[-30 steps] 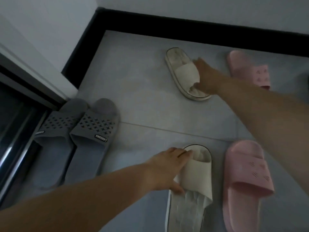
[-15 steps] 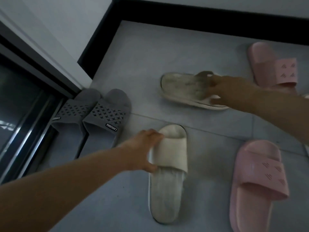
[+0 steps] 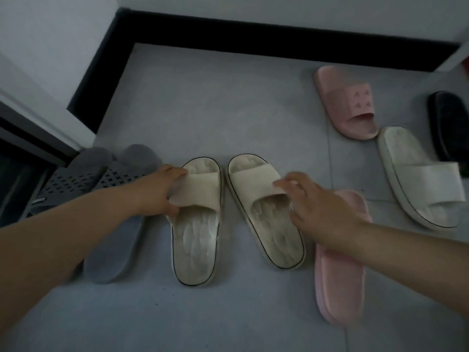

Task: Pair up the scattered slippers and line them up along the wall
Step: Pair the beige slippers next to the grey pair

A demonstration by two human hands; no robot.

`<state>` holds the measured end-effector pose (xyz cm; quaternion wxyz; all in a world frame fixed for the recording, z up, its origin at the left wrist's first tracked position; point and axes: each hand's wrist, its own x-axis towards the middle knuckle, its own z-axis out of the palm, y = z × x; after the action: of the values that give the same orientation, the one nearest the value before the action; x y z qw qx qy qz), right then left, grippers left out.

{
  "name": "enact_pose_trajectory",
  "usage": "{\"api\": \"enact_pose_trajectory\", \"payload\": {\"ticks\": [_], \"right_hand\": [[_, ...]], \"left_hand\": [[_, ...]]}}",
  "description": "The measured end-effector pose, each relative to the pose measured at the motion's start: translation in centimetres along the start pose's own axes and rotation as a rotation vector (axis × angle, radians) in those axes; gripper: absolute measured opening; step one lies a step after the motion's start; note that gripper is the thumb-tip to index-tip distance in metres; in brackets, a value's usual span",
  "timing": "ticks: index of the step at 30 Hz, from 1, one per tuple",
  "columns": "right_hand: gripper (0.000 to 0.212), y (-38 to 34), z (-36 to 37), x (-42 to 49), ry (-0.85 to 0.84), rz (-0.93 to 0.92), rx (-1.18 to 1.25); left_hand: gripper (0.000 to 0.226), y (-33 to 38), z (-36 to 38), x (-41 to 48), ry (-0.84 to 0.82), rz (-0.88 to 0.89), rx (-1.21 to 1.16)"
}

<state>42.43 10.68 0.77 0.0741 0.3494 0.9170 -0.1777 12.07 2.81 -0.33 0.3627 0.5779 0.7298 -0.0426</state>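
Note:
Two cream slippers lie side by side on the grey floor, toes toward the far wall. My left hand (image 3: 157, 196) grips the strap of the left cream slipper (image 3: 196, 240). My right hand (image 3: 314, 207) rests with fingers on the strap of the right cream slipper (image 3: 269, 219). A grey pair (image 3: 111, 179) sits to their left by the door frame, partly under my left arm. One pink slipper (image 3: 338, 280) lies under my right forearm; another pink slipper (image 3: 347, 102) lies farther back right.
A white slipper (image 3: 421, 179) lies angled at the right, with a black slipper (image 3: 448, 123) behind it at the frame edge. A black baseboard (image 3: 253, 34) runs along the far wall and the left wall. A dark door frame (image 3: 22, 138) stands at the left.
My right hand has swung the far cream slipper around and brought it beside the near one. My left hand slid its slipper toward the grey pair. The view shifted right, showing a white and a black slipper.

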Motion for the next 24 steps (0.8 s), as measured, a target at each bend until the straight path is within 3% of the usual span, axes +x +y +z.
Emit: {"api": "enact_pose_trajectory", "payload": {"ticks": [2, 3, 9, 13, 19, 24], "right_hand": [[0.079, -0.1, 0.6, -0.3, -0.09, 0.369, 0.195], [0.084, -0.3, 1.1, -0.3, -0.167, 0.46, 0.233], [0.087, -4.7, 3.4, 0.0, -0.327, 0.331, 0.448], [0.074, -1.7, 1.6, -0.7, -0.327, 0.225, 0.459], [0.067, 11.1, -6.5, -2.1, -0.372, 0.269, -0.043], [0.072, 17.9, -10.4, 4.1, -0.099, 0.391, 0.007]], "left_hand": [[0.091, 0.0, 0.1, 0.1, 0.016, 0.003, -0.016], [0.09, 0.1, 0.2, 0.1, 0.024, 0.001, -0.027], [0.092, 0.3, -0.5, 0.6, 0.039, -0.099, 0.017], [0.097, 1.4, -1.4, 1.0, 0.009, -0.088, 0.054], [0.088, 11.0, -0.4, 1.9, 0.062, 0.297, 0.015], [0.089, 21.3, 5.5, 2.9, -0.131, 0.578, 0.059]]}}
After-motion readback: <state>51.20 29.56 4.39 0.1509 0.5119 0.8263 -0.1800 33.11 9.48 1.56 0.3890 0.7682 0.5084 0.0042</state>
